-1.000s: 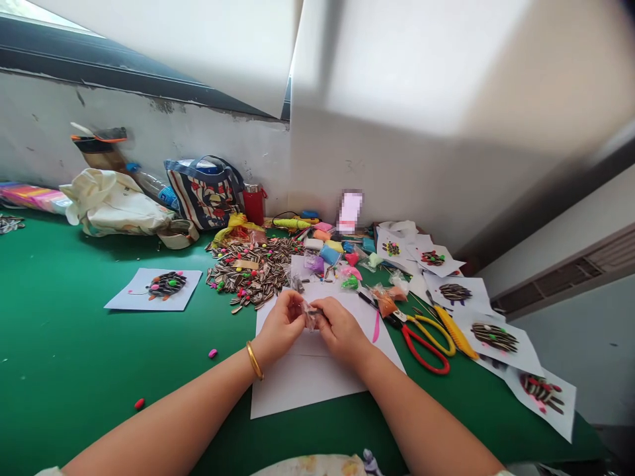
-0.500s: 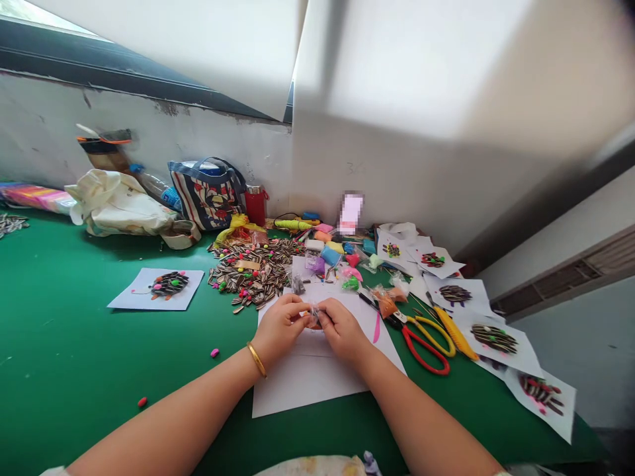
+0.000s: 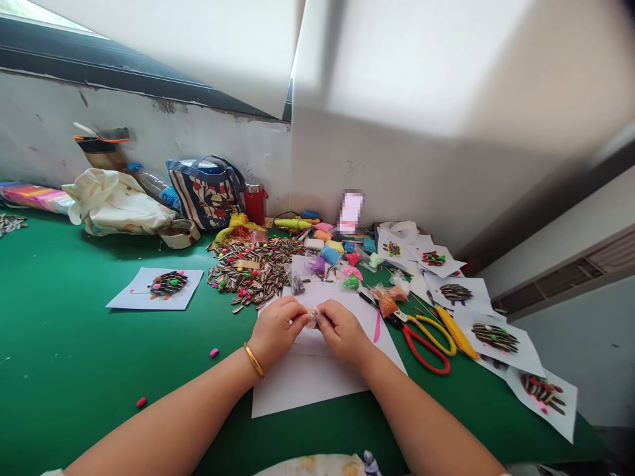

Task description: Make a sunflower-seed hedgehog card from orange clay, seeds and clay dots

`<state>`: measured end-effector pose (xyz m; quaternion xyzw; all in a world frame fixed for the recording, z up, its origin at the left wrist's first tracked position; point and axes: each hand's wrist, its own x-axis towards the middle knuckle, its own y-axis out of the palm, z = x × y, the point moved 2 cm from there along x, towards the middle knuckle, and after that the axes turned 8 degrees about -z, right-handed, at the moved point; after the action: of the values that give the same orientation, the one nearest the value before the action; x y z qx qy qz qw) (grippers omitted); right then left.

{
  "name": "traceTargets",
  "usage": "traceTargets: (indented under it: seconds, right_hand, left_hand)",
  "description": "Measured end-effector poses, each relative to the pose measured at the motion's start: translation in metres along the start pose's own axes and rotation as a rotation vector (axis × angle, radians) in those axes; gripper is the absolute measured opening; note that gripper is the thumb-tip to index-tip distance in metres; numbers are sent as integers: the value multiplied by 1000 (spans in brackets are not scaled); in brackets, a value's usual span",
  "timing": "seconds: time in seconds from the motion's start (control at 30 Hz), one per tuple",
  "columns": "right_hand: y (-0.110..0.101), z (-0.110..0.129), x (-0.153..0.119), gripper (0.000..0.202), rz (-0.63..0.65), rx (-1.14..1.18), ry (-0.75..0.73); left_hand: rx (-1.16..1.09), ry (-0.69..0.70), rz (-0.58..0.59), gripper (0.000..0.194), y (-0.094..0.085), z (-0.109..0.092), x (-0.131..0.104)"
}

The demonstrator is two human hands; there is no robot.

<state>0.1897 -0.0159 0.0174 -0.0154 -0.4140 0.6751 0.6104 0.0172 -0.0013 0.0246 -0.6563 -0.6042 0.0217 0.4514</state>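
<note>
A small clear plastic bag (image 3: 312, 318) with something dark in it is pinched between my two hands. My left hand (image 3: 279, 330), with a gold bangle at its wrist, grips the bag's left side. Closed on the right side is my right hand (image 3: 343, 332); its fingers partly hide the bag. Both hands are over white paper (image 3: 317, 380) lying on the green table (image 3: 208, 416). A pink strip (image 3: 377, 326) lies on the paper to the right. Just beyond the hands is a pile of striped sunflower seeds (image 3: 262, 277) mixed with coloured bits.
Scissors (image 3: 426, 344) and a yellow utility knife (image 3: 456, 332) lie to the right, beside several sheets with seed pictures (image 3: 495, 337). Another seed picture (image 3: 169, 284) is at left. Bagged coloured clay (image 3: 331, 255), a red bottle (image 3: 255, 205) and bags (image 3: 206, 195) stand along the wall.
My left hand's fingers have shifted slightly on the plastic bag, and the orange bit seen by the fingertips earlier no longer shows. The rest is nearly unchanged.
</note>
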Motion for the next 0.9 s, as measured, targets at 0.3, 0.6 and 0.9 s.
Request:
traceTargets:
  seconds: [0.3,0.6,0.9]
  right_hand:
    - [3,3,-2,17,18,-23,-18]
    - [-1,1,0,12,-43,-181,-93]
    - [1,11,-1,18,-36,-284,-186]
  left_hand:
    - [9,-18,47,20,3,1,-3]
    - [-107,-87,73,10,4,5,-1]
    - [-47,-110,98,20,3,4,-1]
